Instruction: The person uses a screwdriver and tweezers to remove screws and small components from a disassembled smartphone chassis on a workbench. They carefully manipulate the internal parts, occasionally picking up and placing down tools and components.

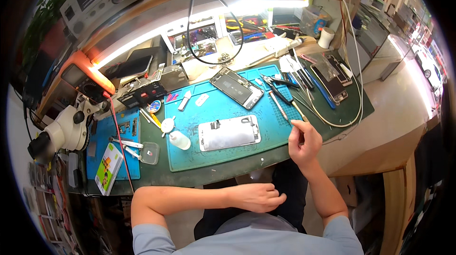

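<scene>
My left hand [259, 197] hangs over my lap in front of the bench, fingers loosely bent and apart, holding nothing that I can see. At the right front of the blue repair mat [190, 159], my right hand [304, 142] is raised with its fingers curled together. Whatever those fingers may hold is hidden. Just beyond them lies a thin wooden-handled tool [299, 112]; I cannot tell whether they touch it. A silvery phone screen assembly [230, 133] lies on the mat's near part. Behind it rests an opened phone body [236, 88] with its black battery showing.
Pliers [277, 88], tweezers and a screwdriver [278, 105] crowd the mat's right side, near a phone with its screen up [328, 80]. Left stand a white bottle [180, 140], a microscope [61, 129] and an orange multimeter [86, 75]. A black cable loop [189, 36] hangs at the back.
</scene>
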A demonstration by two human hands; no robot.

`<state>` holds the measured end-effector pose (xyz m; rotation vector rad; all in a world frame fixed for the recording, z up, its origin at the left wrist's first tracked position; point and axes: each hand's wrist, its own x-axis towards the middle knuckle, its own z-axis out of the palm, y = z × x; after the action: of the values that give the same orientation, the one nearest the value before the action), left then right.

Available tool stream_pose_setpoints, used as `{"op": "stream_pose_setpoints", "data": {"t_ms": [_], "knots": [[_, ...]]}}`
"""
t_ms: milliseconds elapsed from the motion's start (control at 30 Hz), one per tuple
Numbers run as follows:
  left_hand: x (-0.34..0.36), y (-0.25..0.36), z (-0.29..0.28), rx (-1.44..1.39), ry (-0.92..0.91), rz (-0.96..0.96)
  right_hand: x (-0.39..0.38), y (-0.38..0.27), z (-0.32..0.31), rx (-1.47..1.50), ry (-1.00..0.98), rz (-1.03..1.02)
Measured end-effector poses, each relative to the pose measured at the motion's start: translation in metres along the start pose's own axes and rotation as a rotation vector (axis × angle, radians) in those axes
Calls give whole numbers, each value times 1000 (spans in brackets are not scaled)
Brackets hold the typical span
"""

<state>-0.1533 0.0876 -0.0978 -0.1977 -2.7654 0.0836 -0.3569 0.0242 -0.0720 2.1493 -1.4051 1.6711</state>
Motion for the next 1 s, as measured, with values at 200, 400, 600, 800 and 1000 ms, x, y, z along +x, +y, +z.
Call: {"op": "stream_pose_setpoints", "data": {"t_ms": [200,400,600,800,1000], "knots": [[-23,14,39,21,-336,-183,90,-61,44,194,-415,-376],[-30,16,51,137,-342,-299,190,-31,256,145,-537,-313],[-19,21,61,147,-644,-266,250,-4,376,-165,-583,-78],[-14,32,71,123,-670,-315,259,-20,412,-441,-710,-106],[-26,32,55,204,-487,-364,255,-28,372,-475,-645,-218]]}}
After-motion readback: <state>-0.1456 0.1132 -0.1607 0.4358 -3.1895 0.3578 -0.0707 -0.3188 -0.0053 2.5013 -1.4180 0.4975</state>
